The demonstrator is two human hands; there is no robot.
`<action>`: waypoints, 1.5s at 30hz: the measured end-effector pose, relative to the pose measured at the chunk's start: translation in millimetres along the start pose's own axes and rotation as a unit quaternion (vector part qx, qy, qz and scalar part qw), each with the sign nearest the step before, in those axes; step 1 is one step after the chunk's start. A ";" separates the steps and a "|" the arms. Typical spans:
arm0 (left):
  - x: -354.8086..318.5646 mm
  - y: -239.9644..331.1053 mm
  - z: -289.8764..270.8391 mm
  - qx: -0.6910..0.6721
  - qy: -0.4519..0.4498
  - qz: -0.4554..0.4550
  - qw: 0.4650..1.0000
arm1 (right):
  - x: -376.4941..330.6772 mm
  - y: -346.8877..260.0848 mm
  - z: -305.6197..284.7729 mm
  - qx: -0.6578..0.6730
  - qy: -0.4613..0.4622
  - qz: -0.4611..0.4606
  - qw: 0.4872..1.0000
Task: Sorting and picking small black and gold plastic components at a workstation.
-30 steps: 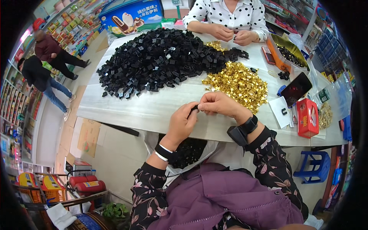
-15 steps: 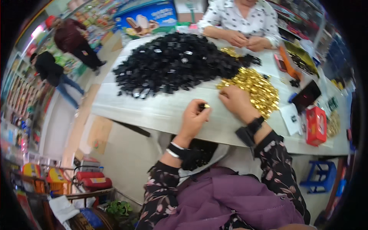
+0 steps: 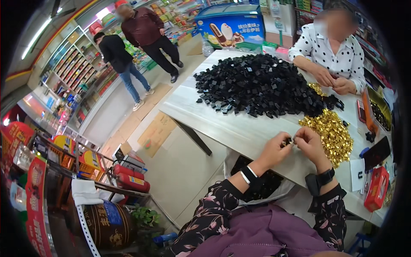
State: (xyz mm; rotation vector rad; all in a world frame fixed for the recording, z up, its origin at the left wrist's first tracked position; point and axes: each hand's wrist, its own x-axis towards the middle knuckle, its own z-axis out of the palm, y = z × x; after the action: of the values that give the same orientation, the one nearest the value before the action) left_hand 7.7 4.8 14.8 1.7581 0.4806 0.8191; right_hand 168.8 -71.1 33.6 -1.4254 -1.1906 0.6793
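Note:
My left hand (image 3: 274,150) is closed in a pinch around a small black piece (image 3: 288,141) with a bit of gold showing at it. Close against it, the fingers of my right hand (image 3: 310,144) are pressed together; what lies between their tips is too small to make out. Both hands are over the near part of the pale table (image 3: 205,112). Just beyond my right hand spreads a heap of small shiny gold pieces (image 3: 338,143). Farther back lies a large mound of small flat black pieces (image 3: 252,83).
Across the table a person in a dotted shirt (image 3: 329,60) handles something small. At the right are an orange-edged tray (image 3: 371,112), a dark phone (image 3: 376,153) and a red box (image 3: 376,188). A dark bag (image 3: 263,186) sits below the table edge. Two people (image 3: 147,36) stand back left.
My right hand has come away from the gold heap to meet my left hand's fingertips. The whole view has swung left, so the table appears farther right.

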 end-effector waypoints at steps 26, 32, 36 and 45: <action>-2.5 -3.3 -4.4 0.038 0.005 0.065 0.997 | -5.0 -14.7 6.5 0.154 -0.064 0.144 0.975; -4.8 -3.0 -4.8 0.084 0.014 0.097 0.992 | -4.9 -13.3 7.2 0.140 -0.071 0.156 0.975; -6.5 3.1 -1.1 0.052 -0.011 0.045 0.998 | -11.0 -8.7 -0.3 0.161 -0.043 0.149 0.975; -2.2 -10.8 -4.1 0.136 -0.013 0.066 0.988 | -1.1 -7.7 -1.7 0.034 -0.125 0.149 0.980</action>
State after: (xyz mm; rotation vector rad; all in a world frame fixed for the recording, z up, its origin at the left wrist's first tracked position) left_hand 4.0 9.6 4.8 2.0689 0.4803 0.8540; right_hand 167.8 -73.7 41.0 -1.5067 -1.1411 1.1232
